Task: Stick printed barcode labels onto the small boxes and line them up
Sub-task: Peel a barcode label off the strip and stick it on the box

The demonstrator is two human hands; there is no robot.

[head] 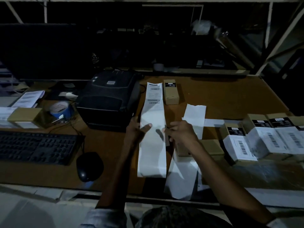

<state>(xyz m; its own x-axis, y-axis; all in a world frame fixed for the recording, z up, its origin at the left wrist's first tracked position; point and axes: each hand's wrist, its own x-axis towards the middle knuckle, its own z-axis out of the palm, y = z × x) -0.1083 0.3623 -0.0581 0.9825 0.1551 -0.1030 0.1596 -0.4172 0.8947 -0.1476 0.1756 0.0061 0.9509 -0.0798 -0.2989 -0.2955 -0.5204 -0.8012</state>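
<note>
Labels (153,129) run in one long white strip down the brown tabletop (222,96), and I see barcodes printed near its far end, too blurred to read. My left hand (137,129) pinches the strip's left edge in its fingers; my right hand (181,133) grips the right edge. Small boxes (263,140) already bearing barcode labels stand in a row at right. One unlabelled box (171,92) lies beside the black printer (108,99).

The labelled boxes (269,139) run off the right edge, their barcode print is blurred, and the shelves (164,38) behind vanish into darkness.
</note>
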